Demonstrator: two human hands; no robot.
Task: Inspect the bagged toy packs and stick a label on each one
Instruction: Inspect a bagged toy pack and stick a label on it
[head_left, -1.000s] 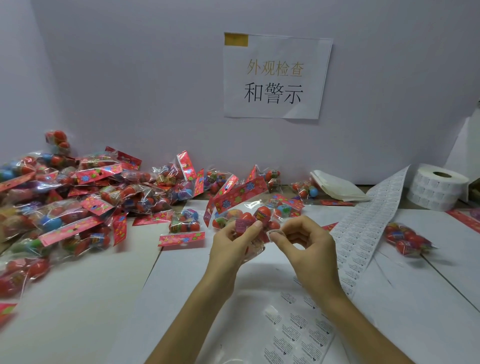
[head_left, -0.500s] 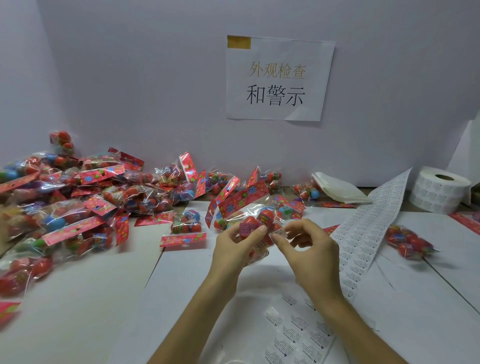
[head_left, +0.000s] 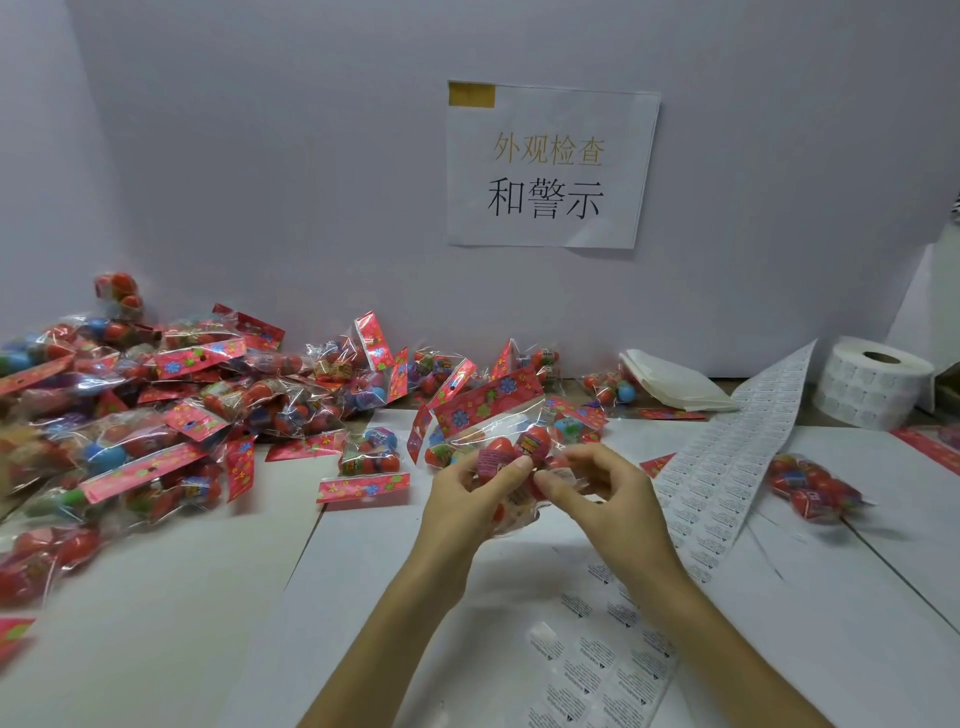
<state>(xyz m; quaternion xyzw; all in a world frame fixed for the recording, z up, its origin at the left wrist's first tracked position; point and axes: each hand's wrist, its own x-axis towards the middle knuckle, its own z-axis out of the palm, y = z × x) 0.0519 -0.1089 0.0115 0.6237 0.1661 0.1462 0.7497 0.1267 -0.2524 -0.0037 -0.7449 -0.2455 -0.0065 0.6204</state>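
Note:
A clear toy pack (head_left: 511, 447) with a red flowered header and red balls inside is held up over the table's middle. My left hand (head_left: 467, 499) grips its lower left part, thumb on the front. My right hand (head_left: 605, 491) pinches the pack's right side with thumb and fingers; whether a label is under the thumb I cannot tell. A long strip of white labels (head_left: 727, 467) runs from my right wrist toward a label roll (head_left: 872, 382) at the back right. One pack (head_left: 810, 491) lies alone at the right.
A big heap of bagged toy packs (head_left: 156, 415) covers the left and back of the table. A single pack (head_left: 369, 457) lies left of my hands. A stack of white paper (head_left: 675, 384) sits by the wall, under a taped sign (head_left: 550, 166).
Both hands have stayed on the held pack; my thumbs have shifted closer together on its front. The view has tilted slightly.

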